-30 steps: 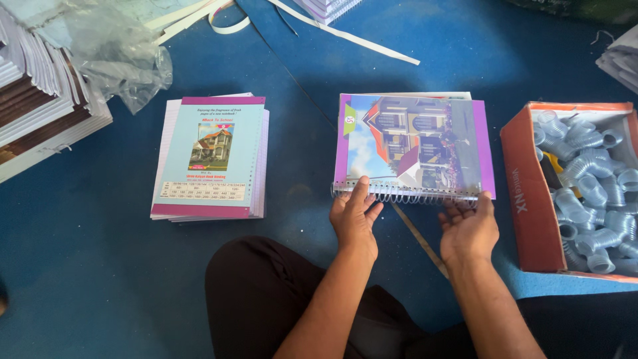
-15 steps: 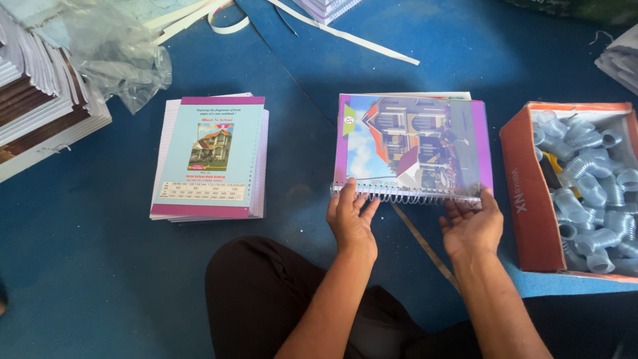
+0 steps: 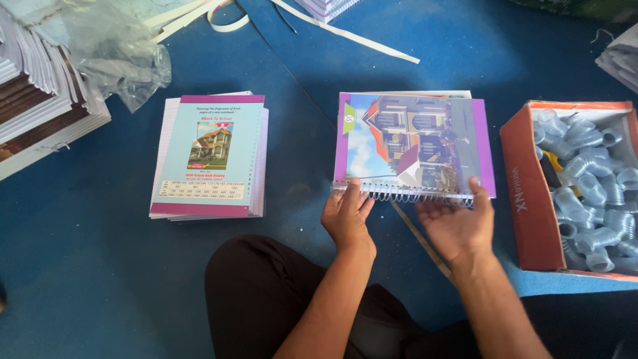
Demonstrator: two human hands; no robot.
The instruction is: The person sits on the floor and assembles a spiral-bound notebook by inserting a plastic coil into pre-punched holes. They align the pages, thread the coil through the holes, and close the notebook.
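A notebook (image 3: 412, 143) with a purple-edged picture cover under clear plastic lies on the blue floor in front of me, its metal spiral binding (image 3: 405, 194) along the near edge. My left hand (image 3: 345, 216) pinches the left end of the spiral between thumb and fingers. My right hand (image 3: 458, 223) rests palm-up against the right end of the spiral, with the thumb over the cover's corner. My knee in dark trousers sits below both hands.
A stack of light-blue covered notebooks (image 3: 211, 156) lies to the left. An orange box (image 3: 525, 199) full of grey spiral coils (image 3: 591, 186) stands at the right. Piled books (image 3: 40, 100) and crumpled clear plastic (image 3: 116, 56) fill the far left; white paper strips (image 3: 345, 33) lie beyond.
My right hand has slid left along the spiral and turned more palm-up. The left hand has kept its hold on the left end. The notebook has stayed in place.
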